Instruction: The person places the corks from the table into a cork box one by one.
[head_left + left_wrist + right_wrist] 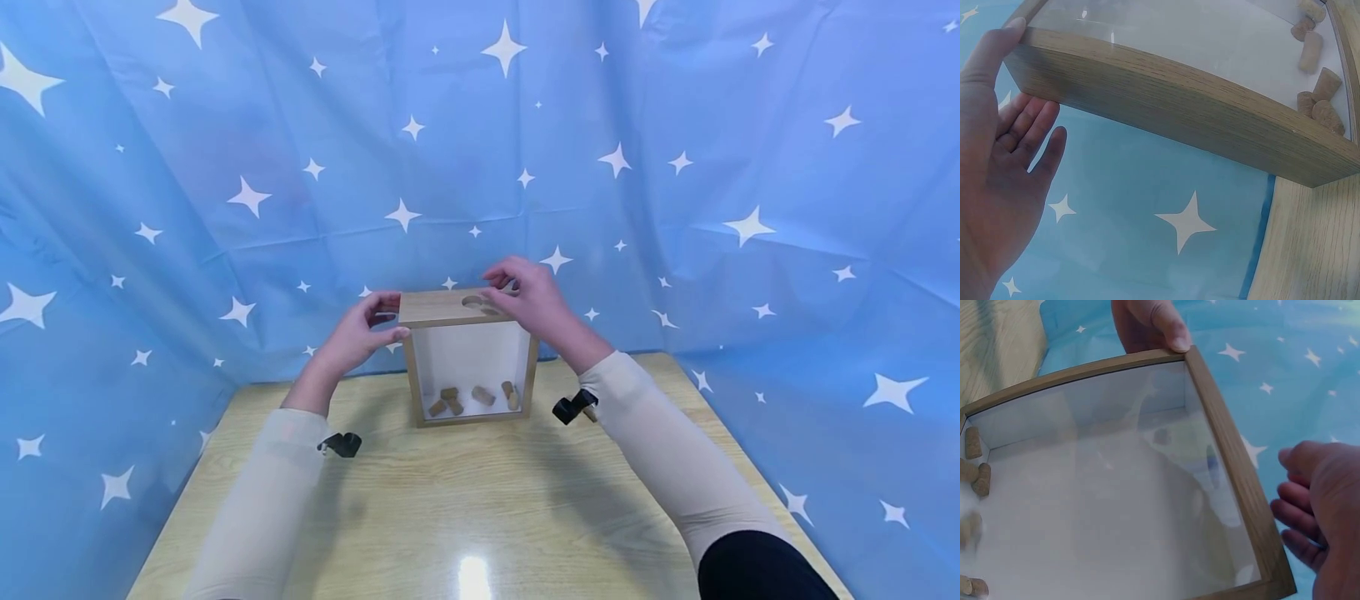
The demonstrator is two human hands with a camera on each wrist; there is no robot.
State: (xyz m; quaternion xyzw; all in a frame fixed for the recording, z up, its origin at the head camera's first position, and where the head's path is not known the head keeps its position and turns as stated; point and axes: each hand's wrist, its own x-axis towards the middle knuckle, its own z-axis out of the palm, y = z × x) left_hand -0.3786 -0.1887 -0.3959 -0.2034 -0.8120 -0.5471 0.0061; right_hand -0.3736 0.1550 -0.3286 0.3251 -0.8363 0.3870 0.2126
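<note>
A wooden box (471, 421) with a clear front and pale back stands upright on the table. Several corks (483, 396) lie inside along its bottom; in the right wrist view one cork (969, 528) looks blurred. My left hand (358, 335) holds the box's upper left corner, thumb on the front frame and fingers against the side and back. Over the box's top, beside a round hole (474, 302), is my right hand (534, 302). Its fingers are loosely bent, and no object shows between them in the right wrist view (1329, 506).
The box stands near the back of a light wooden table (450, 500). Close behind it hangs a blue curtain (465, 150) with white stars. A small brown piece (590, 413), mostly hidden by the black right wrist camera (572, 407), shows to the right of the box.
</note>
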